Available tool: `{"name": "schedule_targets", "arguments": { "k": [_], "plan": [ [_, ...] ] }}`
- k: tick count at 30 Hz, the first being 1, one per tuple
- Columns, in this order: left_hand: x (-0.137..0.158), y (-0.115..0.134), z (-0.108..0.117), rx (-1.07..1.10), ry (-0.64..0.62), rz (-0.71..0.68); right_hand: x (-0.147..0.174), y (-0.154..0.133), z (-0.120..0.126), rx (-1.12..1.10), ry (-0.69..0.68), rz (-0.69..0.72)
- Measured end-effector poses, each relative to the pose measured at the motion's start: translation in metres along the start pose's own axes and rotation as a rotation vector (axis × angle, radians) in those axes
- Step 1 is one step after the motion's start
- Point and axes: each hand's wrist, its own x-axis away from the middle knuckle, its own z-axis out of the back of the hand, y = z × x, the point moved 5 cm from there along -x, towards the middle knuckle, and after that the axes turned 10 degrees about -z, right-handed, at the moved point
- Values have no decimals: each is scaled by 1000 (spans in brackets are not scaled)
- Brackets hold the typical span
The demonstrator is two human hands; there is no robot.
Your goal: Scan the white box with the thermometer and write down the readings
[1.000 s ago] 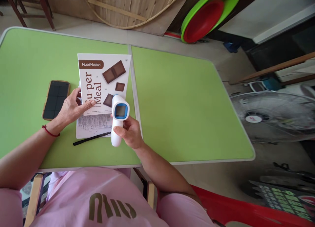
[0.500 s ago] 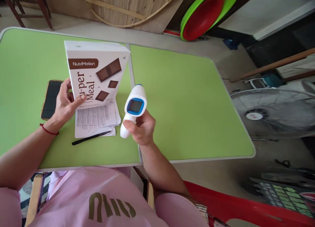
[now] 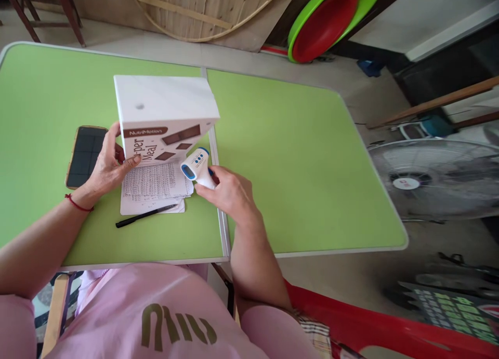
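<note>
My left hand (image 3: 113,164) grips the lower left side of a white "NutriMotion" box (image 3: 167,102), thumb on its printed front. The box is tilted, so its plain white top face shows broadly. My right hand (image 3: 230,190) is closed round the handle of a white and blue infrared thermometer (image 3: 197,164). The thermometer's head is beside the box's lower right part; whether they touch I cannot tell. Partly below the box lie handwritten paper sheets (image 3: 152,185), with a black pen (image 3: 145,215) across their near edge. A dark-screened phone (image 3: 86,154) lies left of my left hand.
The green table (image 3: 296,177) has a metal seam (image 3: 224,229) between its two halves. A standing fan (image 3: 413,182) is beyond the right edge. Green and red basins (image 3: 327,24) lean at the back, and a wooden stool (image 3: 50,13) stands at the far left.
The box has tipped and shifted slightly right, showing more of its top. My right hand has turned the thermometer, lowering its head leftward toward the box.
</note>
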Motion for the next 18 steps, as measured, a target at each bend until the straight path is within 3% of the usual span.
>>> {"name": "schedule_targets", "arguments": {
  "k": [3,8,12,15,18],
  "plan": [
    [-1,4,3,-46,-5,49,-1,-1,-4,65,-19,19],
    [-3,10,4,-199,46,-58,-5,5,-9,140,6,82],
    [-4,19,2,-287,122,-144,2,-6,-9,-61,163,318],
    [-3,24,2,-245,178,-106,21,-31,-26,-247,-32,654],
    [-1,33,8,-149,346,-129,38,-49,-45,-168,-202,809]
  ]
}}
